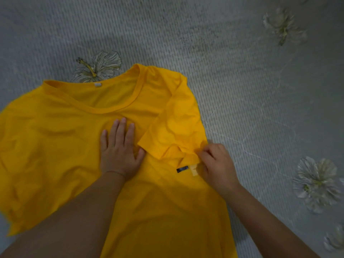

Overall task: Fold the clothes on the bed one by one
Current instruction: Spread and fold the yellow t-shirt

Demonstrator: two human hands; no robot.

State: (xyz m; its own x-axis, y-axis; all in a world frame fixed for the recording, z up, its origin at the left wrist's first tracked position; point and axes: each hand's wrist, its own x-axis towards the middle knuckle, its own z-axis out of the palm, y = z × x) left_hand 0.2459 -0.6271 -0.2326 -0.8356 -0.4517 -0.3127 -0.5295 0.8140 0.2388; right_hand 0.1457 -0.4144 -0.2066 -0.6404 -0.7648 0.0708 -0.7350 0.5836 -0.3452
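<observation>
The right hand [216,164] has its fingers curled and pinches the yellow fabric at the edge of the T-shirt [65,131], just where the folded-in right sleeve [173,125] meets the body of the garment. The left hand [119,151] lies flat on the chest of the shirt with fingers straight and slightly spread, pressing the cloth down and gripping nothing; a thin band circles its wrist.

Just beside the right hand's fingers sit two small labels sewn to the shirt — a dark blue tag [182,169] and a pale yellowish tag [194,169]. Any writing on them is too blurred to read. A small grey tag [98,84] shows at the back of the collar [119,107], also unreadable.

The T-shirt is spread front-up on the bed, neckline away from the person, its right sleeve turned inward over the chest, the other sleeve lying out flat at the left. Under it is a grey quilted bedspread [232,71] printed with pale flowers — one [96,67] just beyond the collar.
</observation>
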